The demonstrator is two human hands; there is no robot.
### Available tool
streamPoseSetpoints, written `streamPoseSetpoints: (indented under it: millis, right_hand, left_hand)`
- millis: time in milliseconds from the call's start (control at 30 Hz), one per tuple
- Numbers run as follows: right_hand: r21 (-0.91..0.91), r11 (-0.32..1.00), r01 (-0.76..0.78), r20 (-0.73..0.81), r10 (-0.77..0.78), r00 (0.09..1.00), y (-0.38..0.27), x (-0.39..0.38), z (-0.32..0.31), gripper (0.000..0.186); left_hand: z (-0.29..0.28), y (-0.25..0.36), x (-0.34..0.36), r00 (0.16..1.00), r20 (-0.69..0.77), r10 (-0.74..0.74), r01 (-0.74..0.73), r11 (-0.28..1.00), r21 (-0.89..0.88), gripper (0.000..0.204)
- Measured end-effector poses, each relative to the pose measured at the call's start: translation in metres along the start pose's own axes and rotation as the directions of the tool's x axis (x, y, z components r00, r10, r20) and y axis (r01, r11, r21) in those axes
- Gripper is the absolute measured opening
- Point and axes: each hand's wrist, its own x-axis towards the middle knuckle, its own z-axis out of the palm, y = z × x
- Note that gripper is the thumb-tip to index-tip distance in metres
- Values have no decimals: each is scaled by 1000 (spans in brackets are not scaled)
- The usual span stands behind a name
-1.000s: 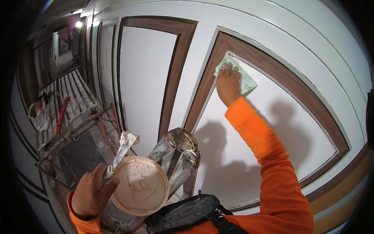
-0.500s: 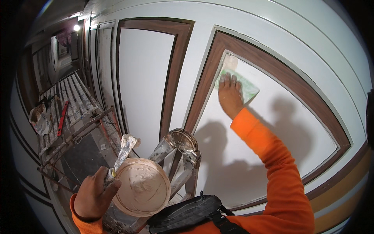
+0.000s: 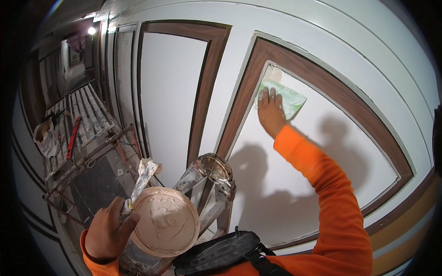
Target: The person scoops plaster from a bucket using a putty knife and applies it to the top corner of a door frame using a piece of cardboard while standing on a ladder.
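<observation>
My left hand grips a putty knife, its blade caked with pale filler, beside a round tub of pinkish compound. My right hand holds a thin green-and-white sheet flat against the upper-left corner of a white wall panel, its fingertips on the sheet and thumb hidden. A beige patch shows just above the sheet. A brown wood-grain frame surrounds the panel. A stained metal stepladder stands behind the tub.
A paint-spattered scaffold platform runs along the left, carrying a red level and a crumpled bag. A second framed panel is left of mine. A dark bag hangs at my body. The corridor recedes beyond, lit by a lamp.
Since a second ago my right hand and the green sheet have moved down and slightly right, uncovering the beige patch. My left hand stays nearly in place.
</observation>
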Motion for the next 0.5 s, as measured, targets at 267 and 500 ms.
streamPoseSetpoints:
  millis: [267, 500]
  right_hand:
    - [231, 969, 89, 130, -121, 984, -28, -35, -11, 50]
    - [135, 987, -87, -142, 106, 984, 32, 6, -30, 47]
  left_hand:
    - [1, -8, -1, 999, -18, 37, -37, 999, 16, 35]
    - [3, -10, -2, 997, -31, 72, -71, 997, 23, 36]
